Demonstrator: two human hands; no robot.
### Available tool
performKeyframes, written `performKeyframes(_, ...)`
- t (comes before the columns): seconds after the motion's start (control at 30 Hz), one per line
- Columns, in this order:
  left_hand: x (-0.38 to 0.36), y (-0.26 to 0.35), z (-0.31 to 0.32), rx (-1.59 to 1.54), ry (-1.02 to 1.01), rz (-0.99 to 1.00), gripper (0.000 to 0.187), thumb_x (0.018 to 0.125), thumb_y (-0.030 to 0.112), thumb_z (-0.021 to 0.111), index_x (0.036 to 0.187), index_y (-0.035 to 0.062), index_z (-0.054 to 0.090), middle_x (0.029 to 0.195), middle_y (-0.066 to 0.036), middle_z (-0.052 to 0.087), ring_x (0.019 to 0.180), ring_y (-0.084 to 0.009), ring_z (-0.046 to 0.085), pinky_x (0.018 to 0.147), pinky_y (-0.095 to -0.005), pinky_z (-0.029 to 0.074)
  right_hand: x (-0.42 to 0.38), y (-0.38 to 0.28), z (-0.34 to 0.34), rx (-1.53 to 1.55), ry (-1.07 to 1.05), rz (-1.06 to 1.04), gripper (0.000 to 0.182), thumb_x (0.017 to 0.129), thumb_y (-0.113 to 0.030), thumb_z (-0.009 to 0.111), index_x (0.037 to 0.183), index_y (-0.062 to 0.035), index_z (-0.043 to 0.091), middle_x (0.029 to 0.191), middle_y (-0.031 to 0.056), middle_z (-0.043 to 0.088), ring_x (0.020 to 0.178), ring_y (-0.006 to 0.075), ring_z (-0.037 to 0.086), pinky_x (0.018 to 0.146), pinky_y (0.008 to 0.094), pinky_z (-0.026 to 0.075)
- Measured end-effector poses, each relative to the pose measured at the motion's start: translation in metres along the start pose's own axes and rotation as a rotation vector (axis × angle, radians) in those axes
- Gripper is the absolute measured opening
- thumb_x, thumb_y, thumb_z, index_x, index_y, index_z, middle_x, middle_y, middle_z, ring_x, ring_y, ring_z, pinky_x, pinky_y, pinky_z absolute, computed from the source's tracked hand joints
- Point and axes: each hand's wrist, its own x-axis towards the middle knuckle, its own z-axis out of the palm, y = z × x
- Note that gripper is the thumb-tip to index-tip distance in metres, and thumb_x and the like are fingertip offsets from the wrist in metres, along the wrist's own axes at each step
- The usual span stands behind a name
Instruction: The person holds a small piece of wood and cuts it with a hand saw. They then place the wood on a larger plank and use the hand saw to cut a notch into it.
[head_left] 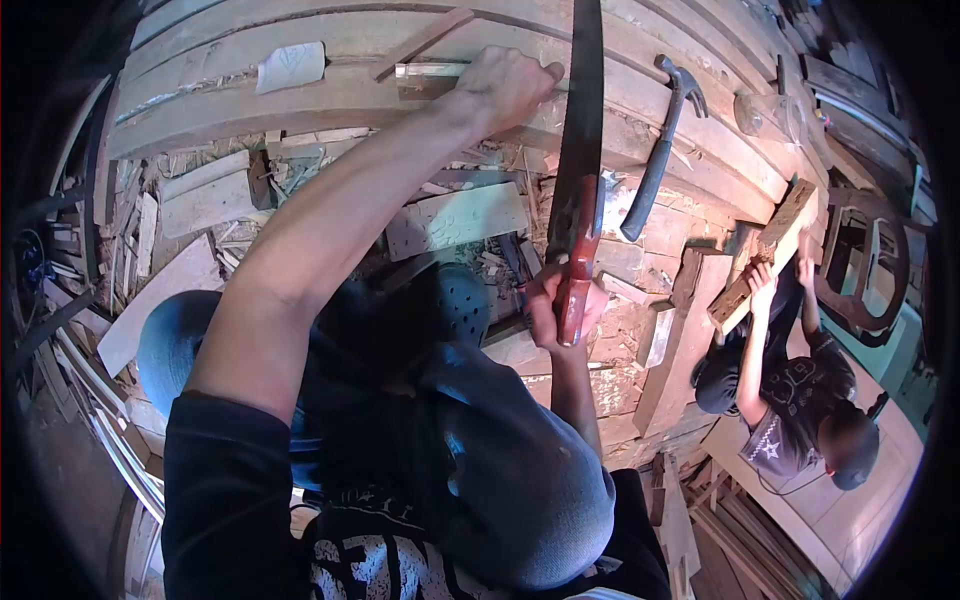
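My right hand [566, 304] is wrapped around the reddish-brown wooden handle of a handsaw [582, 110]. The saw's dark blade points away from me and runs out of the top of the view. Just left of the blade, my left hand [505, 88] is closed over a short wood strip [425, 80] lying on the bench planks [260, 120]. That hand hides the strip's right end; its thumb points toward the blade. A thin loose stick [425, 42] lies behind the strip.
A claw hammer [662, 150] lies right of the saw. Farther left on the planks is a pale paper piece [291, 68]. Wood scraps [460, 220] and shavings litter the floor below. At right, another person [800, 390] holds a wooden beam [765, 255].
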Motion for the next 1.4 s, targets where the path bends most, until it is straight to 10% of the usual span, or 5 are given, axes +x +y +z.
performKeyframes(0.43, -0.001, 0.003, 0.004, -0.017, -0.023, -0.03, 0.024, 0.085, 0.017, 0.058, 0.107, 0.008, 0.056, 0.074, -0.015, 0.067, 0.071, -0.0302, 0.068, 0.062, -0.0436, 0.054, -0.042, 0.009, -0.007, 1.033, 0.093, 0.409, 0.018, 0.079, 0.008, 0.056, 0.067, -0.0018, 0.046, 0.052, 0.0007, 0.04, 0.038, 0.0077, 0.038, 0.033, 0.0218, 0.026)
performKeyframes(0.7, 0.003, 0.001, -0.004, 0.013, 0.004, -0.016, 0.026, 0.084, 0.021, 0.061, 0.106, 0.0077, 0.057, 0.074, -0.014, 0.066, 0.072, -0.0308, 0.067, 0.061, -0.0414, 0.054, -0.004, -0.009, 0.003, 0.071, 0.146, 0.296, 0.034, 0.07, -0.004, 0.063, 0.051, -0.0112, 0.036, 0.049, 0.0031, 0.047, 0.04, 0.0143, 0.046, 0.039, 0.0254, 0.035)
performKeyframes(0.87, -0.002, 0.0, 0.013, 0.021, -0.005, -0.033, 0.033, 0.084, 0.023, 0.061, 0.114, 0.01, 0.055, 0.078, -0.014, 0.068, 0.074, -0.031, 0.067, 0.064, -0.0432, 0.054, -0.033, 0.006, -0.002, 1.286, -0.022, 0.428, 0.027, 0.087, -0.021, 0.054, 0.068, -0.0019, 0.047, 0.049, 0.004, 0.039, 0.032, 0.0145, 0.039, 0.03, 0.0268, 0.028)
performKeyframes(0.93, -0.002, 0.004, -0.004, -0.01, -0.065, -0.045, 0.034, 0.085, 0.022, 0.061, 0.116, 0.0106, 0.054, 0.082, -0.013, 0.068, 0.072, -0.0298, 0.068, 0.063, -0.0437, 0.055, 0.014, 0.002, 0.001, -0.146, 0.092, 0.012, 0.025, 0.066, 0.001, 0.064, 0.056, -0.0091, 0.044, 0.051, -0.0004, 0.039, 0.044, 0.0139, 0.041, 0.04, 0.0283, 0.029)
performKeyframes(1.4, 0.005, 0.002, -0.012, 0.064, -0.131, -0.092, 0.03, 0.08, 0.022, 0.067, 0.106, 0.0097, 0.064, 0.088, -0.013, 0.069, 0.082, -0.0295, 0.068, 0.072, -0.0408, 0.055, 0.004, 0.007, 0.006, 0.131, 0.097, 0.04, 0.026, 0.063, 0.011, 0.057, 0.059, -0.0072, 0.039, 0.055, 0.0003, 0.042, 0.048, 0.0072, 0.042, 0.045, 0.0218, 0.037)
